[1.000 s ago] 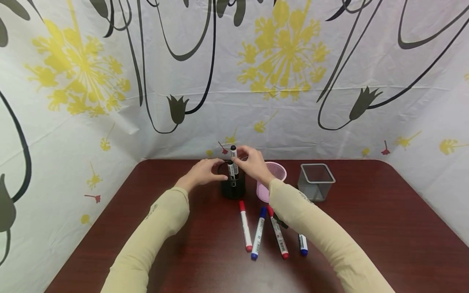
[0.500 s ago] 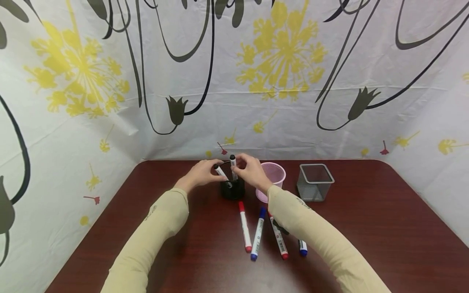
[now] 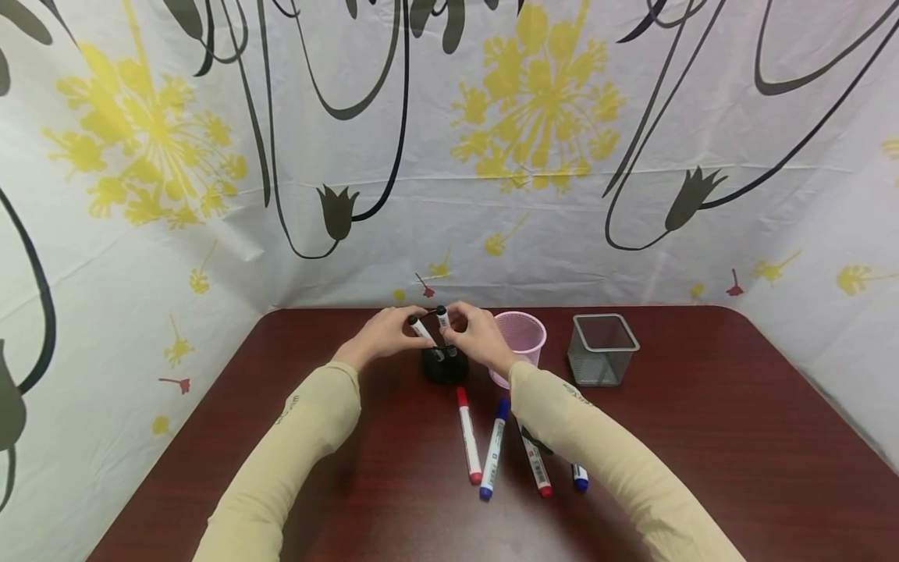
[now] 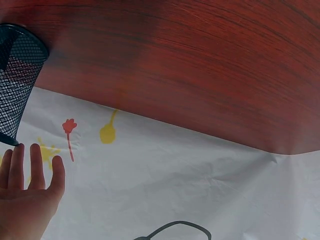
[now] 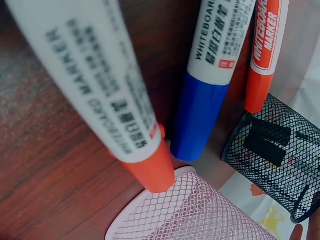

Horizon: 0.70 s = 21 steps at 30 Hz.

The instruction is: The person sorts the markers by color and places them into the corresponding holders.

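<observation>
My right hand (image 3: 481, 337) pinches a black-capped whiteboard marker (image 3: 443, 318) that stands partly inside the black mesh pen cup (image 3: 444, 368). A second black-capped marker (image 3: 423, 331) leans left in the same cup. On the cup's left, my left hand (image 3: 385, 334) has its thumb across the front and its fingers toward the far rim. The left wrist view shows these fingers (image 4: 36, 167) straight and spread, a tip touching the rim of the mesh cup (image 4: 20, 85). Most of the right hand lies outside the right wrist view, where the black cup (image 5: 280, 155) appears at right.
A red marker (image 3: 469, 439), a blue marker (image 3: 495, 453), another red marker (image 3: 537, 467) and a partly hidden blue marker (image 3: 580, 478) lie on the dark red table (image 3: 393, 484). A pink mesh cup (image 3: 523, 332) and a square grey mesh holder (image 3: 605, 359) stand to the right.
My right hand has lowered its marker into the black cup. The other marker there has tipped from upright to leaning left. My left hand has stayed at the cup.
</observation>
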Tool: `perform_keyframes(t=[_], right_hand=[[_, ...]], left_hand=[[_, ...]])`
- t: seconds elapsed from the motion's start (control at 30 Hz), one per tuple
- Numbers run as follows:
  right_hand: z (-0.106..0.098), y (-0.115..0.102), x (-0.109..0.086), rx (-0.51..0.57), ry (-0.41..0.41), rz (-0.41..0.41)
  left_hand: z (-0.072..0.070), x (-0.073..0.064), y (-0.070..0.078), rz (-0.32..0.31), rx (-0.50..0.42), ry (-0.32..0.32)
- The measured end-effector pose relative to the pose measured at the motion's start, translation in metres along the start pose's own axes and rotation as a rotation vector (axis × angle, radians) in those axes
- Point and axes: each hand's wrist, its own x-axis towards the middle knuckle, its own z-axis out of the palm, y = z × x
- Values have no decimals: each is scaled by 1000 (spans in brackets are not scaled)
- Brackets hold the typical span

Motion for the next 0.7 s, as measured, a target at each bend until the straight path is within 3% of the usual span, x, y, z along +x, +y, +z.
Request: perform_keyframes(t=[0.7], right_hand=[[-2, 2, -3, -14, 11, -46]], left_hand=[[-1, 1, 0, 4, -4, -15]])
